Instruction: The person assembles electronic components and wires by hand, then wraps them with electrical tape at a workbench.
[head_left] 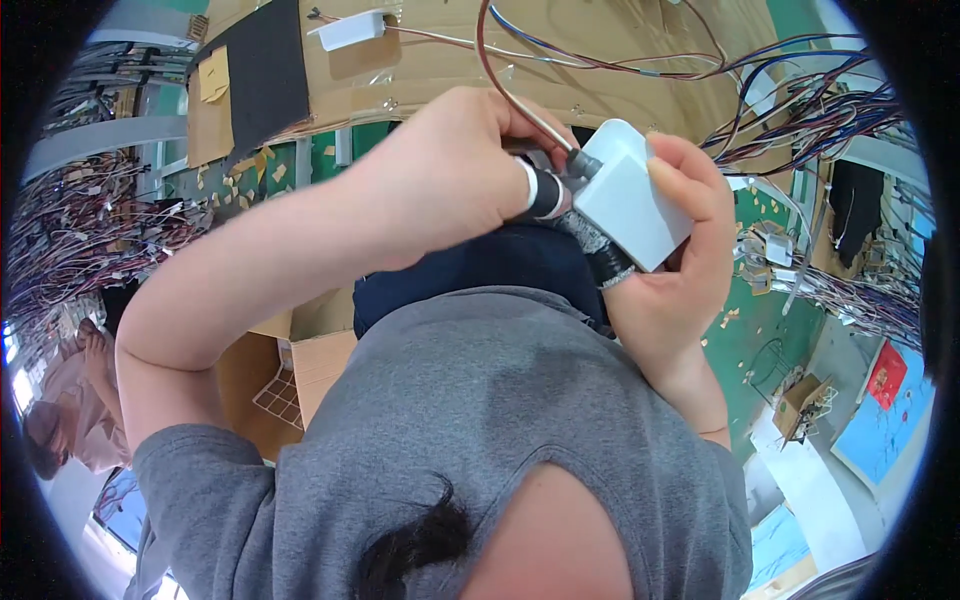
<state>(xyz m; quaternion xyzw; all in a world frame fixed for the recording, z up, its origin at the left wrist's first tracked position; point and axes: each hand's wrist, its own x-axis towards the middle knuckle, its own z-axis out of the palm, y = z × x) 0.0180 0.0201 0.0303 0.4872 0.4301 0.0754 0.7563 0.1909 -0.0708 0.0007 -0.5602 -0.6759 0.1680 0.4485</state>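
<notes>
black sheet [268,80] on brown cardboard [350,98] | green floor [738,345] (yellow scraps [279,173] scattered) | blue panel [885,440]

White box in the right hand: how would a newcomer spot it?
Start at the cardboard-covered table along the top. By its near edge, right of centre, the right hand holds the white box. Being held, not lying on the table, sets it apart from the white piece farther left.

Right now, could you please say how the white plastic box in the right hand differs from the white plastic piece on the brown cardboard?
The box is squarish and held in the right hand; the piece, elongated, lies on the cardboard. A brown cable meets the box at a grey fitting; thinner wires run beside the piece. Both are white.
</notes>
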